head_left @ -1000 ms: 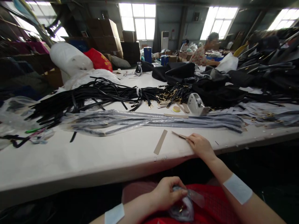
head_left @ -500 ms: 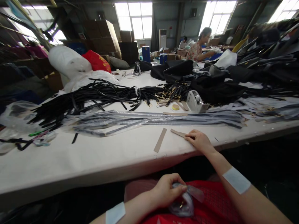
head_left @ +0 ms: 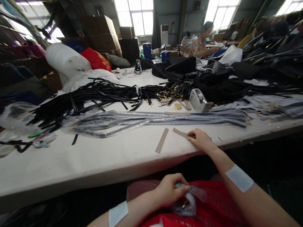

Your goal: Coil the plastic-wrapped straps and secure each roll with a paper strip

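Note:
Above my lap, my left hand (head_left: 171, 190) is closed around a coiled strap in clear plastic wrap (head_left: 186, 205), with a bit of gold metal showing in the coil. A loose plastic tail points right from it. My right hand (head_left: 200, 138) rests at the table's front edge, thumb and fingers pinching a narrow grey-brown cardboard strip (head_left: 180, 132). Part of that strip is hidden under the hand. Left of it, a second cardboard strip (head_left: 162, 141) lies flat on the table by itself.
Plastic-wrapped grey straps (head_left: 113, 123) stretch across the white table (head_left: 59, 167). Behind them lie black straps with gold clasps (head_left: 99, 94), a yellow tape roll (head_left: 177, 106) and a tape dispenser (head_left: 198, 101). Black bags (head_left: 175, 69) are heaped farther back. A person (head_left: 201, 44) works beyond.
My right hand has moved slightly, and more of the pinched strip shows, seemingly lying flatter on the table. My left hand keeps its hold on the coil. The view has shifted a little.

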{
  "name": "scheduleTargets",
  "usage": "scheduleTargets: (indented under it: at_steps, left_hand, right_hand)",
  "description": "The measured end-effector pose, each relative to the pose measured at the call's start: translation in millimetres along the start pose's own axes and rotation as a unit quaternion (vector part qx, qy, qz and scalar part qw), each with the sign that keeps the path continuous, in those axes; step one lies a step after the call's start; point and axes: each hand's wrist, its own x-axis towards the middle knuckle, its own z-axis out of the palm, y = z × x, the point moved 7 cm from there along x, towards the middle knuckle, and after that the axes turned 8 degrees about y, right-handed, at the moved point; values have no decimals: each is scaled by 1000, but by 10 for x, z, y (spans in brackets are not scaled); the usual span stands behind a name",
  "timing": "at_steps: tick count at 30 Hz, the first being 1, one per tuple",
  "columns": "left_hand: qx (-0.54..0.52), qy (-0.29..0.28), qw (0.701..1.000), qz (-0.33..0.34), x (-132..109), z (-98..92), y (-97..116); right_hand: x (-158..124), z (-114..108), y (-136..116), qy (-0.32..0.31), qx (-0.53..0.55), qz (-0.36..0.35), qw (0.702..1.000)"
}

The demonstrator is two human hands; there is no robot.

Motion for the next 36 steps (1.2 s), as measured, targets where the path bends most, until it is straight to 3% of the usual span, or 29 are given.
scheduleTargets:
  at_steps: [13, 18, 24, 27, 30, 36]
  left_hand:
    - [-18, 5, 1000, -13, -13, 1, 19]
    - [-8, 6, 1000, -6, -4, 5, 16]
    - [0, -5, 1000, 9, -14, 36, 12]
    - [2, 13, 1000, 23, -35, -5, 16]
    - [11, 19, 999, 27, -47, -39, 10]
    - [17, 13, 999, 28, -35, -47, 13]
  right_hand:
    - [-86, -56, -152, 10, -32, -16, 999]
    - [-249, -94, -615, 8, -32, -71, 997]
    - [-604, 290, -1531, -67, 34, -266, 961]
    - [-615, 439, -1640, -55, 16, -272, 961]
    - [-549, 452, -1623, -41, 24, -263, 964]
    - [-560, 412, -1678, -94, -23, -302, 949]
